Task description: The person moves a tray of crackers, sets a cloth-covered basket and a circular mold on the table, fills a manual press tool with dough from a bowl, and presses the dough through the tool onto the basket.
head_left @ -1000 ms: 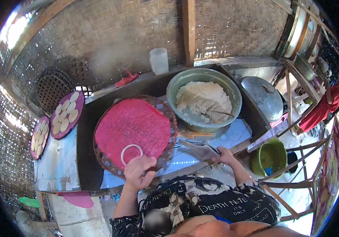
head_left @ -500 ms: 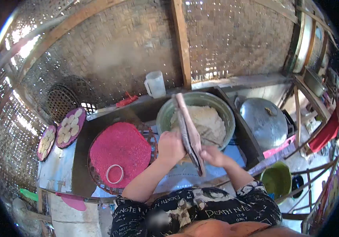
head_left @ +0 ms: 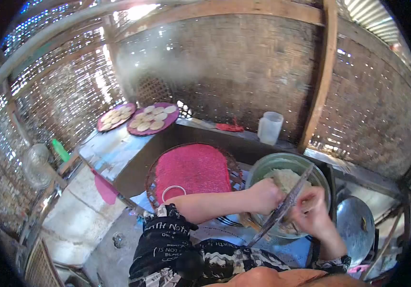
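My left hand [head_left: 265,196] is closed round a long wooden press of two boards [head_left: 282,208], tilted and seen nearly edge-on. The press is above a green basin [head_left: 259,168] with pale dough [head_left: 289,179] in it. On the other side of the boards is my right hand [head_left: 314,214], its fingers curled in and close to the press. Whatever they pinch is too small or hidden. Left of the basin, a round woven tray bears a pink mesh sheet [head_left: 193,167], with a white ring [head_left: 173,193] lying on its near edge.
Two purple trays of flat pale rounds, one nearer [head_left: 153,118] and one farther left [head_left: 116,117], stand at the back. A clear plastic jug [head_left: 270,128] and a red plastic bag [head_left: 230,126] sit along the woven wall. A large metal lid [head_left: 355,230] is at the right.
My view has turned left, bringing the trays of rounds nearer the middle. The press has tilted the other way and appears edge-on. My right hand's fingers have curled beside it.
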Tool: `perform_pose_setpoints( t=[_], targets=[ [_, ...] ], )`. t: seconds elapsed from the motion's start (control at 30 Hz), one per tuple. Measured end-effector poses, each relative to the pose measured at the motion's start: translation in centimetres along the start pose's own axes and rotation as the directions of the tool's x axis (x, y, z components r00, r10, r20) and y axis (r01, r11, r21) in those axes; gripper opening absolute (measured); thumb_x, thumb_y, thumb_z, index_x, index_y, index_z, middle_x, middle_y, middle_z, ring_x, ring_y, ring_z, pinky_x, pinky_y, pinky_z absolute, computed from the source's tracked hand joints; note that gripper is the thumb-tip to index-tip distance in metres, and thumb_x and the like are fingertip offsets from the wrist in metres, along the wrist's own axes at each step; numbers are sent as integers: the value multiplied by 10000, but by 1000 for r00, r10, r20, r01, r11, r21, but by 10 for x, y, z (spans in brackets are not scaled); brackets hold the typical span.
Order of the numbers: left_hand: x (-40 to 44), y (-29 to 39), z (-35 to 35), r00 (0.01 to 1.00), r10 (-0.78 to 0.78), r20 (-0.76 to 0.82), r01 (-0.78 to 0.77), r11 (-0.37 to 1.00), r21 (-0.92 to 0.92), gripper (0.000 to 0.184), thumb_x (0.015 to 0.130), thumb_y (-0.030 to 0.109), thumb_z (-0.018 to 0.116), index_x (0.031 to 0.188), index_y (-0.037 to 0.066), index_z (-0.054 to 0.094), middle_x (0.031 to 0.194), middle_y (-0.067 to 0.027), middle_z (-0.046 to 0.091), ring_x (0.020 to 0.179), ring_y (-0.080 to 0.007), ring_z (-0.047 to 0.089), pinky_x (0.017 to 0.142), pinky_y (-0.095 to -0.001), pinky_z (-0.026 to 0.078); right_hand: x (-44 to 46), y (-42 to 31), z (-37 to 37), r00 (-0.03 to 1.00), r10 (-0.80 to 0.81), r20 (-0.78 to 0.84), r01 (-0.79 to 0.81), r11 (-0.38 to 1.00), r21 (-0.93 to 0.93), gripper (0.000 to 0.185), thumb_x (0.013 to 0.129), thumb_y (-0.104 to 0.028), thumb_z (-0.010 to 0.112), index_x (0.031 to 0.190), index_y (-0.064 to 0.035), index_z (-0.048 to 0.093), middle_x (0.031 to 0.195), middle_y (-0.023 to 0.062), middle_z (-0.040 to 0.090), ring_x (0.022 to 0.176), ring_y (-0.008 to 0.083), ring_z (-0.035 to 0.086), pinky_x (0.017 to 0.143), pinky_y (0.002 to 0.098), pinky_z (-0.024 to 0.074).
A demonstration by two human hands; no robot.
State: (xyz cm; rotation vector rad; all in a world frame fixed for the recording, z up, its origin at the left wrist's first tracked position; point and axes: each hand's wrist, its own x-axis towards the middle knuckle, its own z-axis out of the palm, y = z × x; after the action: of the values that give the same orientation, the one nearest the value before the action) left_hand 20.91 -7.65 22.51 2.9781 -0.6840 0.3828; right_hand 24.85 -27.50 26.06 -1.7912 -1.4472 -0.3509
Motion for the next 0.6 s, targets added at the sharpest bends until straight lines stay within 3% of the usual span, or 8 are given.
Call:
perform_pose_setpoints(
  t=[0.1,0.17,0.33,0.37,0.4,0.47,0.57,0.6],
  targets=[
    [-9,-13,-1,986,16,-166,-2,996,89,175,519,183,641,663,109,574,624,-83,578,655,-273,586,648,-369,425,0,27,-24,913,408,-9,-368,833,414,333,742,-10,570,1009,-68,380,775,12,443,702,85,449,620,248,415],
    [-17,-42,-8,970,-59,-234,58,998,-15,174,531,168,624,677,94,567,628,-80,586,650,-282,586,621,-360,432,-7,40,-53,857,503,-114,-378,763,524,303,762,0,536,1012,-75,382,782,22,441,717,107,452,632,250,407],
    [-9,-69,33,979,-141,-150,-19,663,-748,501,633,201,754,1071,36,574,1047,-101,613,901,-184,605,845,-312,442,-15,73,-32,468,504,-726,183,749,637,231,778,-27,528,968,-72,405,808,61,489,755,143,477,710,270,387],
    [-1,-66,46,951,-198,-236,-146,384,-912,539,639,182,750,1113,32,542,1083,-72,595,904,-195,597,819,-327,465,-12,73,-16,336,553,-763,230,737,636,208,779,-30,529,951,-70,419,819,70,508,762,144,483,717,272,387],
    [6,-56,39,966,-232,-114,-142,-107,-984,536,658,187,746,1121,32,526,1115,-73,568,926,-196,586,837,-347,463,-15,79,2,391,568,-724,190,720,667,190,781,-39,533,939,-67,431,837,79,523,780,149,494,723,274,395],
    [16,-45,22,957,-274,-93,-226,-507,-832,485,699,173,722,1116,52,505,1138,-67,521,978,-219,560,874,-402,446,-21,79,31,508,686,-520,128,537,834,186,784,-83,576,924,-64,456,869,95,559,841,165,533,751,313,433],
    [6,-48,11,800,-428,-421,-530,-176,-830,359,753,113,665,1069,106,494,1095,-50,467,1059,-284,515,926,-488,404,0,60,58,678,646,-350,156,338,928,263,762,-174,651,952,-51,519,893,106,570,835,207,563,756,335,466],
    [1,-45,4,726,-458,-513,-576,4,-817,329,762,90,652,1049,120,492,1070,-45,455,1080,-305,501,940,-507,391,-13,89,59,811,536,-236,-273,702,658,322,746,-203,667,990,-45,527,922,130,571,855,235,566,768,334,466]
  ],
)
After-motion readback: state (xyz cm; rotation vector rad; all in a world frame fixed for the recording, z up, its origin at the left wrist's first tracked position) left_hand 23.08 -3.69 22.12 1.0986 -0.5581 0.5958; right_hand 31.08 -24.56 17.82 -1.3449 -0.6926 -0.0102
